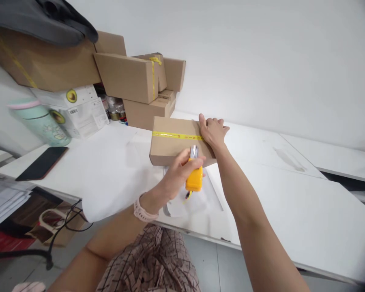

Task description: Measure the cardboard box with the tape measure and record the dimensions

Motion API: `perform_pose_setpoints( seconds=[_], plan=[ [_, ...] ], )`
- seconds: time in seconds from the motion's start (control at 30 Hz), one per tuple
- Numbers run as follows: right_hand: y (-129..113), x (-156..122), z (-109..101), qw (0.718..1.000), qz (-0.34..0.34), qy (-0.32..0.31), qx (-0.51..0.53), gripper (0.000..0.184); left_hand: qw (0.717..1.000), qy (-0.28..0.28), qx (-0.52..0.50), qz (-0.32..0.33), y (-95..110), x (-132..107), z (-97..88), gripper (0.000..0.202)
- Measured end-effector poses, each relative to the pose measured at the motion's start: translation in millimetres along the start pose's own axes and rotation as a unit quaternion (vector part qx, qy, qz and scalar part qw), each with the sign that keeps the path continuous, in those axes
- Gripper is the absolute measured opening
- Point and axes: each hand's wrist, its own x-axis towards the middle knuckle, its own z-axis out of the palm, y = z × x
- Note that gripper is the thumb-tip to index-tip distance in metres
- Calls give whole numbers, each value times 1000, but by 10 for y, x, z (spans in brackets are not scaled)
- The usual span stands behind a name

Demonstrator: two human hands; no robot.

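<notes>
A brown cardboard box (pixel 173 148) lies on the white table, with yellow printed tape along its top. Just in front of it, my left hand (pixel 181 172) is closed around a boxy yellow tool that looks like a tape measure (pixel 194 180). The tool's silver front end points toward the box. My right hand (pixel 214 130) rests against the right end of the box, thumb at the top edge and fingers spread away from it. The fingers' undersides are hidden. A loose white sheet (pixel 213 188) lies under and in front of the box.
Several cardboard boxes (pixel 121 77) are stacked against the wall at the back left. A mint tumbler (pixel 47 123), white cartons with avocado prints (pixel 85 117) and a dark phone-like slab (pixel 42 163) stand or lie at the left. Papers and a black cable (pixel 50 243) are below the table edge.
</notes>
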Motion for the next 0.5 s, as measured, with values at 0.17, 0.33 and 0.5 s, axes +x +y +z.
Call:
perform_pose_setpoints(
  seconds=[0.17,0.33,0.5],
  plan=[
    [22,-20,-25,1000,-4,1,14,77,1000,-11,13,-22,407,533,-12,52],
    [10,-90,-70,1000,-8,-1,27,71,998,35,-22,-36,520,906,-12,21],
    [19,-141,-139,997,-14,4,72,55,999,-1,13,51,391,739,-19,50]
  ],
)
